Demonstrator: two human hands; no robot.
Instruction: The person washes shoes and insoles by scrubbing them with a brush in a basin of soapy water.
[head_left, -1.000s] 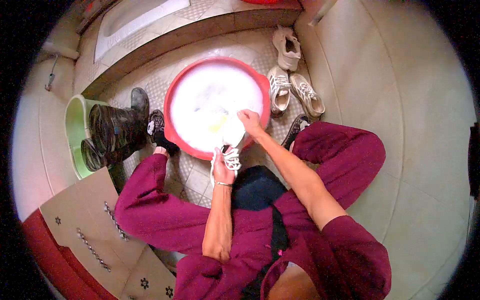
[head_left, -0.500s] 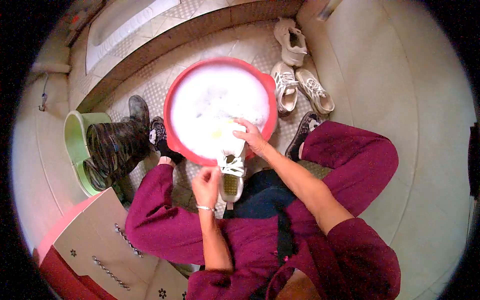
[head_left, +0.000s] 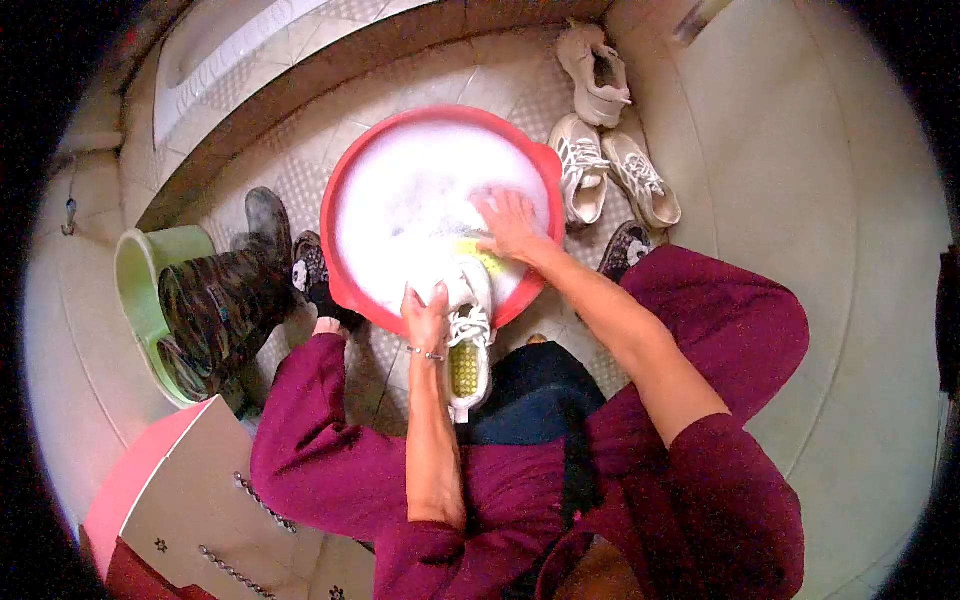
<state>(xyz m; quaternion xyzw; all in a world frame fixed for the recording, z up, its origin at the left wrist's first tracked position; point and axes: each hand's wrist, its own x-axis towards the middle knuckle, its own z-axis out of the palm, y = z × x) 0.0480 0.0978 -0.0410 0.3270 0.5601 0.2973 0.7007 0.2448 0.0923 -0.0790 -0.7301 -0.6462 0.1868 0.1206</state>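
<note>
A white lace-up sneaker (head_left: pixel 470 325) leans over the near rim of a red basin (head_left: pixel 338 270), toe towards the foam and heel towards me. My left hand (head_left: pixel 427 315) grips the sneaker's left side near the toe. Inside the basin, my right hand (head_left: pixel 508 225) lies open on the white suds (head_left: pixel 400 170), fingers spread and fingertips partly in the foam. Close under that palm, by the sneaker's toe, is a yellow object (head_left: pixel 475 250) whose kind I cannot make out. The yellow insole shows through the sneaker's opening.
Three more light-coloured shoes (head_left: pixel 583 170) stand right of the basin by the wall. At the left, camouflage boots (head_left: pixel 220 300) lean out of a green tub (head_left: pixel 135 262). A cabinet (head_left: pixel 205 490) with chain-like handles is at lower left. My feet flank the basin.
My right hand has left the sneaker's toe and moved forward into the suds, fingers spreading. My left hand has moved up from the laces to the sneaker's side near the toe.
</note>
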